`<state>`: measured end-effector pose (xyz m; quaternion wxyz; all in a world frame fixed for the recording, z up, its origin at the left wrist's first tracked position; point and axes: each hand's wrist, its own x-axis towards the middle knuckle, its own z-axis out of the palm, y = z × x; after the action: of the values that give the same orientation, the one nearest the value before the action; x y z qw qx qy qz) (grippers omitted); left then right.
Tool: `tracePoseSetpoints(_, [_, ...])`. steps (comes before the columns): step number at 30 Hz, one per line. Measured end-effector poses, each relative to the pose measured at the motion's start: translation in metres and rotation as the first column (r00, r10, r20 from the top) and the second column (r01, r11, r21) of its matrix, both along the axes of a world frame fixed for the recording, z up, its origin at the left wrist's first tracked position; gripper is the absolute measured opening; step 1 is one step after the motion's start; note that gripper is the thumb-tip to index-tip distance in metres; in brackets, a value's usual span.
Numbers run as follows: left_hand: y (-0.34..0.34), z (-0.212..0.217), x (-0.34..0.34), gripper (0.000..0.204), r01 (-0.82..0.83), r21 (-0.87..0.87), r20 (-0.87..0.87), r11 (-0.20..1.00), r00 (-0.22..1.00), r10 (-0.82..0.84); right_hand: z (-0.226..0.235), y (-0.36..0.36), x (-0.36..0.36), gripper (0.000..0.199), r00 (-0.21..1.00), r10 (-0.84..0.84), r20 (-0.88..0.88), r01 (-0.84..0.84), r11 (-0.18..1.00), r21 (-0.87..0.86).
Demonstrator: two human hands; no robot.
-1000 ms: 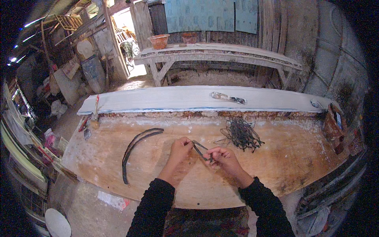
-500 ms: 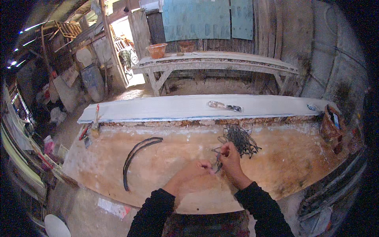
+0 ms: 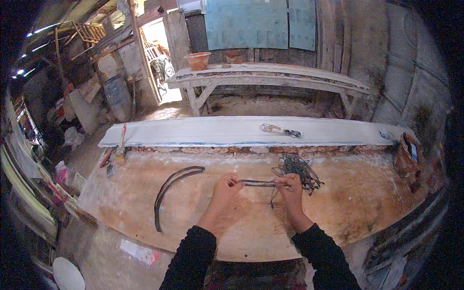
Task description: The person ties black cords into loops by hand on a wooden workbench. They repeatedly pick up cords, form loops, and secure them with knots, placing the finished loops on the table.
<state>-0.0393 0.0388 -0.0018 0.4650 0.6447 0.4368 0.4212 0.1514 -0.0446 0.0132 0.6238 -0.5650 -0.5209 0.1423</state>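
Note:
Both my hands hold one thin dark strip (image 3: pixel 258 183) level above the wooden workbench (image 3: pixel 338 212). My left hand (image 3: pixel 223 192) pinches its left end and my right hand (image 3: pixel 291 189) grips its right end. A thin dark wire hangs down from my right hand. Just beyond my right hand lies a tangled bundle of dark wires (image 3: pixel 296 169). A long curved dark strip (image 3: pixel 170 192) rests on the bench to the left of my left hand.
A long white plank (image 3: pixel 217 131) runs along the bench's far edge, with a small tool (image 3: pixel 280 130) lying on it. Red-handled tools (image 3: pixel 112 155) sit at the left end. A brown bag (image 3: pixel 407 159) stands at the right. A second bench with a clay pot (image 3: pixel 198 60) is behind.
My hands moved up and right toward the wire bundle and spread apart, so the dark strip is now stretched level between them. The view tilted slightly.

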Motion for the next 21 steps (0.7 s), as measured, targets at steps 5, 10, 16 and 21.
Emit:
tracePoseSetpoints(5, [0.011, 0.006, -0.004, 0.01, -0.209, 0.01, 0.149, 0.978, 0.967, 0.206, 0.002, -0.02, -0.016, 0.013, 0.882, 0.452, -0.134, -0.472, 0.846, -0.249])
tracePoseSetpoints(10, [0.015, -0.002, -0.009, 0.009, -0.177, -0.059, 0.133, 0.982, 0.974, 0.183, 0.018, -0.032, -0.035, 0.018, 0.621, 0.757, -0.205, -0.78, 0.571, -0.256])
tracePoseSetpoints(16, [0.017, -0.019, 0.0, 0.006, -0.067, -0.095, 0.216, 0.993, 0.973, 0.086, 0.016, -0.031, -0.029, 0.018, 0.604, 0.773, -0.193, -0.791, 0.553, -0.261])
tracePoseSetpoints(21, [-0.002, 0.002, 0.009, 0.007, -0.003, 0.111, -0.02, 0.994, 1.0, 0.005, 0.027, -0.035, -0.023, 0.006, 0.697, 0.679, -0.23, -0.712, 0.622, -0.325])
